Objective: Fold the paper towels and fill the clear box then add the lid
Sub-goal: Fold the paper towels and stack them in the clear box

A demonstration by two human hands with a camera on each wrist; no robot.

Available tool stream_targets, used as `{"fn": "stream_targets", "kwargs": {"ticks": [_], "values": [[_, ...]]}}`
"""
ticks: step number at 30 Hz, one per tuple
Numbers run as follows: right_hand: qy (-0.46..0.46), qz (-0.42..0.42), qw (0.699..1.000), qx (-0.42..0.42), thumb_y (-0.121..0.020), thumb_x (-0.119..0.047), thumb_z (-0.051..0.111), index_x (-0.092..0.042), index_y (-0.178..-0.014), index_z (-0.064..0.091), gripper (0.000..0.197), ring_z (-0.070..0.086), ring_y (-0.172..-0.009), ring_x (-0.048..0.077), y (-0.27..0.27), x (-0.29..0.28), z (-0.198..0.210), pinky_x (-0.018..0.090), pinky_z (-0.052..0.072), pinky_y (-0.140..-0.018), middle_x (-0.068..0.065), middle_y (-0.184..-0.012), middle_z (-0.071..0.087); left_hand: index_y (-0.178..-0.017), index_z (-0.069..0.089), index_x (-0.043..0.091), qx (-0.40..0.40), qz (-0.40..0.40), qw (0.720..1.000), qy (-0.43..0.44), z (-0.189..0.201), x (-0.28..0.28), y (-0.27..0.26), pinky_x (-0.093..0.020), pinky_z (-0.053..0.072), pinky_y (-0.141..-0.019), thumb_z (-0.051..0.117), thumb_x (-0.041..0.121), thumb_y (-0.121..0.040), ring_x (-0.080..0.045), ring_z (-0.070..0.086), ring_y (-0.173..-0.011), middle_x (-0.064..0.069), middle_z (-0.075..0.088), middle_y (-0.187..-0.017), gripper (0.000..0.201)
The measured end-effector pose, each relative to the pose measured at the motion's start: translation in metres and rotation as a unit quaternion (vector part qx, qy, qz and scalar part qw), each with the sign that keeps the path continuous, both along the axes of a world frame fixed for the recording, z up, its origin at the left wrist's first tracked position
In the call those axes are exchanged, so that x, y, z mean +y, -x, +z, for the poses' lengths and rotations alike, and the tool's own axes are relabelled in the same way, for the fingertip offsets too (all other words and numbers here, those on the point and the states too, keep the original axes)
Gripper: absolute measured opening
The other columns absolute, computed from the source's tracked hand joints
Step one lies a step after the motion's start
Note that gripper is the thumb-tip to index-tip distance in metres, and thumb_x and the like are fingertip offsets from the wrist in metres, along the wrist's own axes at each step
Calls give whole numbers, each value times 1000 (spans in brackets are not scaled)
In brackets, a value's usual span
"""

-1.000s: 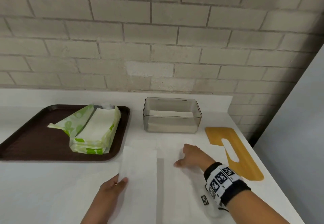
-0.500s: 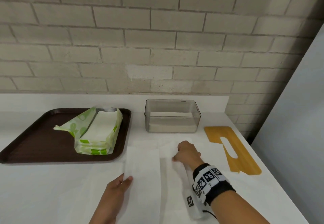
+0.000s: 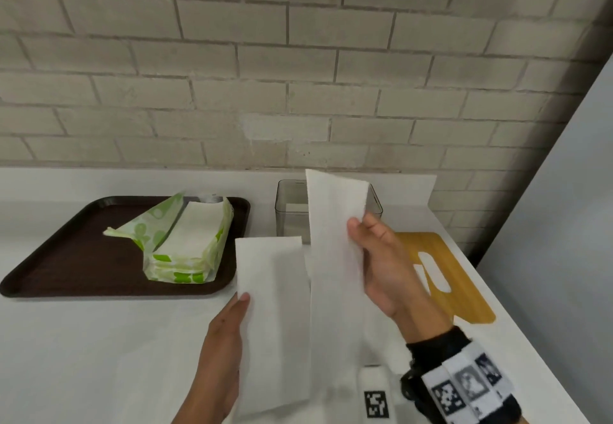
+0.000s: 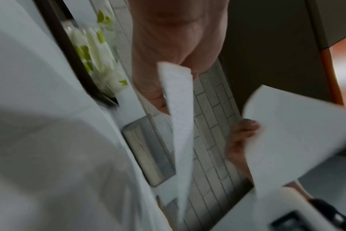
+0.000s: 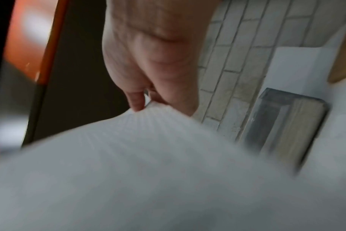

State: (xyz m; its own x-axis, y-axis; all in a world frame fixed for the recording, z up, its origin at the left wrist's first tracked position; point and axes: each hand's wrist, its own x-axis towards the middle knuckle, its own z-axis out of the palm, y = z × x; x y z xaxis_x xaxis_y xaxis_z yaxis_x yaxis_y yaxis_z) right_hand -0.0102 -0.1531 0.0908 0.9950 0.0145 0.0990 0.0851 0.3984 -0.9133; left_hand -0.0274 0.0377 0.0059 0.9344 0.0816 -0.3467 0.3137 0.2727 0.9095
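A raised paper towel (image 3: pixel 335 258) hides much of the clear box (image 3: pixel 292 211); the right grip's fingers stay concealed behind it.

The left hand (image 3: pixel 225 350) was raised above the table, thumb on top of a white folded paper towel panel (image 3: pixel 272 317) and fingers beneath it, pinching its left edge. The right hand (image 3: pixel 388 268) was held higher, fingers curled round the edge of a second raised white paper towel panel (image 3: pixel 335 241). The right wrist carried a black band with printed square markers (image 3: pixel 464 387).
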Motion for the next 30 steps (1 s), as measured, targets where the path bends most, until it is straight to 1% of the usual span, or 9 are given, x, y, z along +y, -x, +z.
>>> {"fn": "stream_targets", "kwargs": {"ticks": [2,5,7,11,15,18,22,26,30], "values": [[193,-84,977,-31,-99,-18,42,-18,-95,58,17,63,-72,1,-1,22,-18,18,47,-63,-8,-81,68,-119,63,18,19,-11,999,43,3,-8,2,-49,44,-100,56,39,-89,-29,63,-107,-8,69,-114,38],[564,-130,814,-45,-101,-37,25,-21,-104,44,25,53,-68,15,3,46,-51,30,39,-59,-5,-75,56,-115,65,17,35,-47,984,168,12,-17,11,-45,42,-101,44,44,-92,-28,62,-110,-8,71,-112,41],[672,-131,729,-26,-101,-38,17,-20,-119,37,32,48,-69,21,8,52,-63,32,33,-61,2,-80,59,-120,62,19,31,-81,974,211,15,-19,17,-46,39,-103,41,52,-87,-29,59,-114,-9,68,-117,51],[609,-42,792,-8,-100,-30,35,-22,-124,35,25,50,-71,19,14,62,-68,28,36,-63,0,-81,54,-117,61,9,11,-84,994,68,-1,-14,17,-44,52,-74,56,13,-88,-37,68,-91,-15,73,-98,30],[461,-4,876,142,-90,-8,48,-19,-100,51,15,53,-58,16,-22,20,-73,27,43,-51,6,-86,58,-104,62,1,-8,-42,999,-9,-5,3,18,-37,50,-63,52,-6,-87,-34,67,-76,-11,74,-74,21],[564,-19,794,229,-89,-2,46,-5,-105,59,21,58,-78,25,-55,-28,-79,27,49,-56,13,-101,57,-101,63,2,-12,-30,999,-6,-4,21,22,-40,51,-69,52,-6,-87,-37,66,-83,-17,73,-84,20],[677,15,674,295,-87,-13,55,-6,-70,47,21,46,-56,15,-66,-49,-86,20,35,-43,5,-68,48,-106,61,0,-7,-12,1000,9,-6,39,24,-43,50,-76,51,-6,-87,-40,65,-87,-24,69,-95,23],[714,38,636,291,-82,-37,65,-9,-75,48,34,47,-59,14,-71,-39,-94,22,35,-48,2,-71,51,-113,59,0,-3,-3,1000,9,-10,51,26,-47,50,-82,52,-4,-87,-42,64,-93,-25,68,-101,27],[721,9,633,283,-79,-44,67,-7,-110,52,50,54,-107,24,-71,-35,-103,33,46,-92,7,-109,58,-115,59,-2,-1,-8,1000,12,-15,53,30,-49,49,-84,52,-4,-87,-43,64,-94,-26,68,-102,29]]}}
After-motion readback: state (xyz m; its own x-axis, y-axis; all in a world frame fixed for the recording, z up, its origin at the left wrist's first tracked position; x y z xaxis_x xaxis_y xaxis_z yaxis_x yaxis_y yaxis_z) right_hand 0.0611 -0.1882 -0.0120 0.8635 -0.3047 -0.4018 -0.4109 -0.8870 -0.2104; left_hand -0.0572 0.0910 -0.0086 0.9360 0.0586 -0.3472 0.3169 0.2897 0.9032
